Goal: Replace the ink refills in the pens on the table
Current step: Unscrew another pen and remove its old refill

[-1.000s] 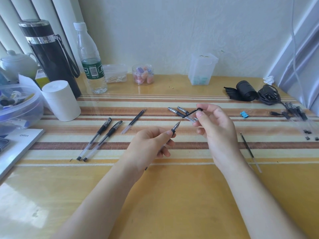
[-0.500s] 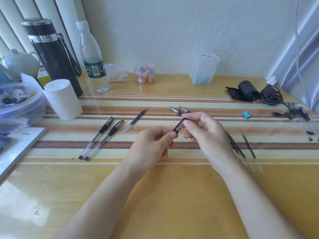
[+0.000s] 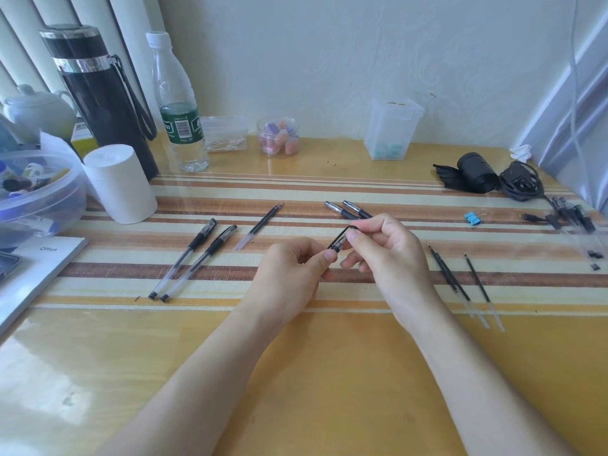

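Note:
My left hand [image 3: 292, 278] grips a pen over the middle of the table, most of its barrel hidden in the fist. My right hand [image 3: 381, 251] pinches the pen's clear cap [image 3: 339, 240], which sits over the tip end. Two capped pens [image 3: 194, 258] lie side by side to the left, with a loose refill pair [image 3: 258, 227] beyond them. Two silver-tipped pen parts [image 3: 345, 209] lie just behind my right hand. Several black refills [image 3: 460, 281] lie to the right.
A white paper roll [image 3: 120, 184], black flask [image 3: 98, 97] and water bottle [image 3: 177, 106] stand at the back left beside a clear tub [image 3: 39, 195]. Small jars [image 3: 278, 136] and a box [image 3: 391, 128] line the wall. Cables [image 3: 519, 181], a blue clip [image 3: 472, 218] and bagged pens [image 3: 575, 222] sit right.
My right hand brought the cap from up and right down onto the pen's tip in my left hand; the bare metal tip is now covered.

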